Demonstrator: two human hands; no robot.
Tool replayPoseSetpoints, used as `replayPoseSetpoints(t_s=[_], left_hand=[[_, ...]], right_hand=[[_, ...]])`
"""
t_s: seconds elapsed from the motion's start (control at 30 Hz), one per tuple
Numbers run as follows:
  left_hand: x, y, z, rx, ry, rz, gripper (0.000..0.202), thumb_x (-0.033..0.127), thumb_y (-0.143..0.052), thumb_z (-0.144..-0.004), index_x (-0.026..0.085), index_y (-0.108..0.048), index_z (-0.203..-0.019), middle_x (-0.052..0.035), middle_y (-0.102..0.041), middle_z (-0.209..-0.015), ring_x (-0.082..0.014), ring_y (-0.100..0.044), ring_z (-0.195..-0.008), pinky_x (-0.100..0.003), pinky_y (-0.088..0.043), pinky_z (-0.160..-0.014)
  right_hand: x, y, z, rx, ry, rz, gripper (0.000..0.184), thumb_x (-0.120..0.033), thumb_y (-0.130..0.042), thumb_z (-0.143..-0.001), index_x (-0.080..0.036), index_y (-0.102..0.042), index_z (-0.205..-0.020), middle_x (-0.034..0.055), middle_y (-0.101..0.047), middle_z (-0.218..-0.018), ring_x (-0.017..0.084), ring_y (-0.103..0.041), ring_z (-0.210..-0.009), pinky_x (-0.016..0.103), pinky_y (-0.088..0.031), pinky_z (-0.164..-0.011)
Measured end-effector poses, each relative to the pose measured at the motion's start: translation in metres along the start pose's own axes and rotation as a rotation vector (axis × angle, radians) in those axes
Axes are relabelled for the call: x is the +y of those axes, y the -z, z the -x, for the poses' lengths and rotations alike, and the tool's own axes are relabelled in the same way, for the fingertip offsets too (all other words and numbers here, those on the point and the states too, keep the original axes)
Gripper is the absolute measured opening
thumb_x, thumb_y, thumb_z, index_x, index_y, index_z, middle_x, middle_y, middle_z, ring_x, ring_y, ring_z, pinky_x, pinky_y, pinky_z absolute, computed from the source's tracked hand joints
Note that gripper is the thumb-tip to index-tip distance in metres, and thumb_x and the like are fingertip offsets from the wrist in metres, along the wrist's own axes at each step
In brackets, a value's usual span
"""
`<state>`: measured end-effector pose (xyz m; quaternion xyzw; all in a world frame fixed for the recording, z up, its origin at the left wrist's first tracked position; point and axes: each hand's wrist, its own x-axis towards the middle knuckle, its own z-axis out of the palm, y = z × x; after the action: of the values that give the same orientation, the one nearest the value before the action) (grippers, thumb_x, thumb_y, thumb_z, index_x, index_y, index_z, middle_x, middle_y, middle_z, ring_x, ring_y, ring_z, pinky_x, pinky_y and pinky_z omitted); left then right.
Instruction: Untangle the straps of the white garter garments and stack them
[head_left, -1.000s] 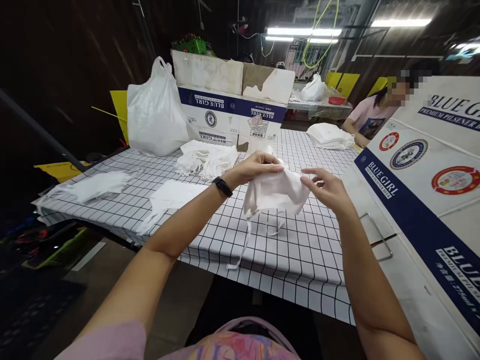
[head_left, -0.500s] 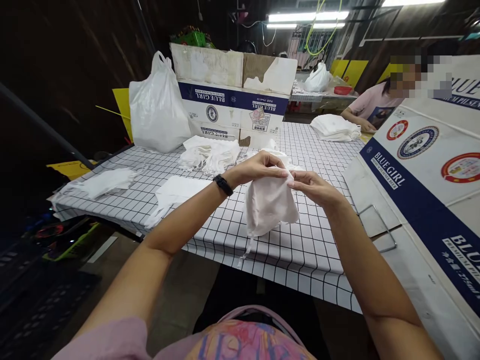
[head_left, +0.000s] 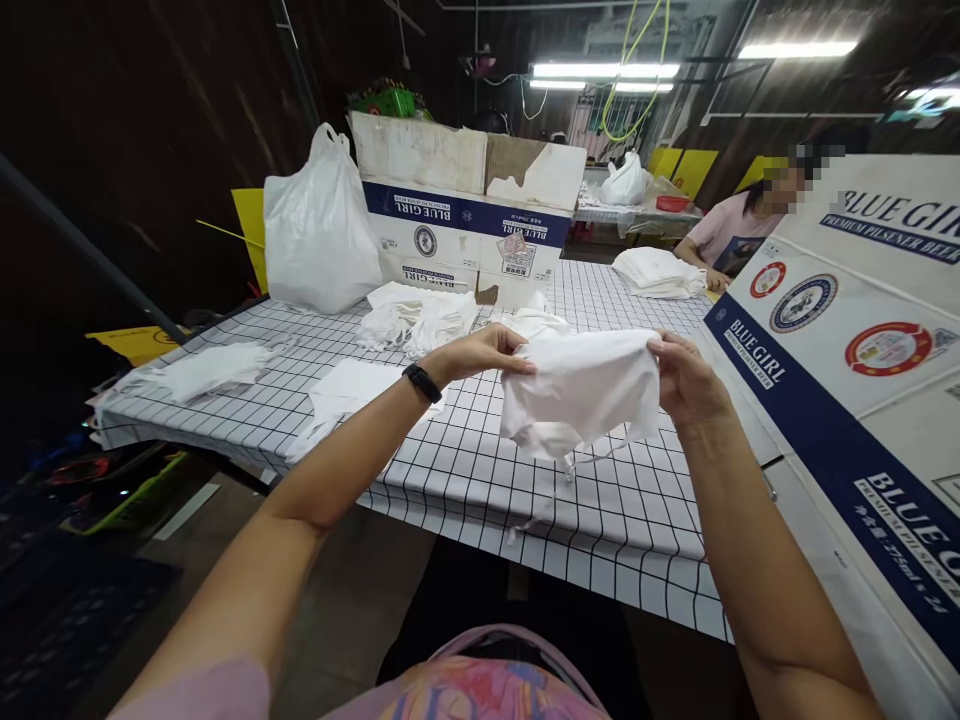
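Observation:
Between both hands a white cloth pouch (head_left: 581, 385) is stretched out above the checked table (head_left: 465, 455), with thin strings dangling from its lower side. My left hand (head_left: 491, 355), a black band on its wrist, pinches the pouch's upper left corner. At the upper right corner my right hand (head_left: 686, 375) grips it with thumb and fingers. Just behind the pouch, partly hidden by it, lies more white cloth (head_left: 536, 320). A flat white cloth piece (head_left: 352, 385) with strings rests left of my left forearm.
Stacked white cloths (head_left: 420, 315) lie before an upside-down beer carton (head_left: 465, 225), beside a full white plastic bag (head_left: 319, 230). More white cloth (head_left: 210, 370) is at the far left. Another carton (head_left: 832, 350) stands close on the right. A person (head_left: 739, 225) sits beyond a white pile (head_left: 660, 272).
My hands have moved apart, the right one going rightward, and the pouch has been spread wide between them. The camera view has shifted slightly.

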<state>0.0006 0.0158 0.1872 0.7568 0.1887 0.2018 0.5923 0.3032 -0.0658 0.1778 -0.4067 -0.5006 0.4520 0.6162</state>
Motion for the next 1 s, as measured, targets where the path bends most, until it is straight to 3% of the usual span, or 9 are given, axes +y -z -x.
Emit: replayPoseSetpoints(t_s=[0.13,0.23,0.37,0.47,0.53,0.63,0.7,0.77,1.0], left_hand=[[0.004,-0.002,0.002,0.042,-0.050,0.017,0.040,0.047,-0.087,-0.077,0.011,-0.071,-0.071,0.0012,-0.057,-0.068,-0.0072,-0.052,-0.064,-0.021,-0.037,-0.059],[0.011,-0.012,-0.004,0.030,-0.087,-0.025,0.044,0.049,-0.084,-0.080,0.012,-0.067,-0.066,0.0029,-0.052,-0.065,-0.0064,-0.046,-0.061,-0.022,-0.032,-0.056],[0.021,-0.031,-0.020,-0.064,-0.078,-0.048,0.047,0.049,-0.085,-0.080,0.012,-0.062,-0.061,0.0044,-0.045,-0.061,-0.0052,-0.039,-0.057,-0.023,-0.027,-0.053],[0.022,-0.040,-0.029,-0.141,-0.051,-0.056,0.043,0.047,-0.084,-0.081,0.011,-0.068,-0.064,0.0027,-0.049,-0.061,-0.0055,-0.042,-0.056,-0.023,-0.028,-0.053],[0.020,-0.043,-0.032,-0.133,-0.047,-0.077,0.042,0.047,-0.084,-0.081,0.011,-0.070,-0.066,0.0011,-0.052,-0.061,-0.0060,-0.044,-0.056,-0.023,-0.030,-0.053],[0.018,-0.042,-0.028,-0.041,-0.024,-0.033,0.038,0.048,-0.085,-0.079,0.012,-0.072,-0.080,-0.0002,-0.059,-0.067,-0.0072,-0.051,-0.059,-0.022,-0.035,-0.053],[0.016,-0.039,-0.022,-0.006,0.000,0.037,0.040,0.046,-0.088,-0.077,0.015,-0.069,-0.094,0.0004,-0.063,-0.071,-0.0080,-0.056,-0.060,-0.021,-0.038,-0.053],[0.014,-0.033,-0.015,-0.026,0.035,0.080,0.044,0.042,-0.091,-0.075,0.016,-0.066,-0.101,0.0007,-0.065,-0.073,-0.0092,-0.059,-0.062,-0.021,-0.041,-0.055],[0.001,-0.013,0.006,-0.088,0.029,-0.004,0.048,0.040,-0.093,-0.069,0.013,-0.055,-0.059,0.0059,-0.045,-0.061,-0.0049,-0.041,-0.057,-0.021,-0.027,-0.052]], right_hand=[[0.005,0.018,0.005,-0.069,-0.045,0.063,0.031,-0.042,-0.089,-0.068,-0.021,-0.065,-0.066,-0.0007,-0.054,-0.064,0.013,-0.047,-0.058,0.027,-0.040,-0.052],[0.016,0.019,0.007,-0.195,-0.105,0.093,0.028,-0.044,-0.088,-0.072,-0.024,-0.075,-0.087,0.0016,-0.066,-0.080,0.016,-0.059,-0.070,0.030,-0.050,-0.064],[0.029,-0.005,0.011,-0.411,-0.124,0.190,0.056,-0.044,-0.087,-0.078,-0.028,-0.069,-0.129,0.0068,-0.073,-0.116,0.024,-0.067,-0.106,0.038,-0.055,-0.093],[0.032,-0.030,0.014,-0.510,-0.097,0.187,0.078,-0.043,-0.090,-0.076,-0.033,-0.057,-0.146,0.0078,-0.068,-0.134,0.026,-0.066,-0.118,0.042,-0.055,-0.099],[0.030,-0.041,0.015,-0.520,-0.102,0.260,0.066,-0.044,-0.090,-0.077,-0.030,-0.066,-0.137,0.0071,-0.072,-0.122,0.025,-0.069,-0.107,0.038,-0.057,-0.089],[0.022,-0.046,0.016,-0.462,-0.108,0.442,0.034,-0.050,-0.088,-0.078,-0.020,-0.079,-0.090,0.0049,-0.072,-0.083,0.019,-0.066,-0.074,0.030,-0.052,-0.060],[0.014,-0.044,0.016,-0.438,-0.103,0.493,0.037,-0.053,-0.088,-0.077,-0.018,-0.077,-0.073,0.0029,-0.065,-0.067,0.014,-0.057,-0.059,0.027,-0.042,-0.048],[0.004,-0.039,0.016,-0.416,-0.093,0.445,0.036,-0.052,-0.089,-0.075,-0.018,-0.078,-0.074,0.0027,-0.065,-0.067,0.012,-0.055,-0.057,0.025,-0.038,-0.046],[-0.027,-0.017,0.016,-0.309,-0.295,0.231,0.037,-0.047,-0.098,-0.062,-0.018,-0.075,-0.070,0.0025,-0.065,-0.064,0.011,-0.054,-0.051,0.022,-0.038,-0.041]])
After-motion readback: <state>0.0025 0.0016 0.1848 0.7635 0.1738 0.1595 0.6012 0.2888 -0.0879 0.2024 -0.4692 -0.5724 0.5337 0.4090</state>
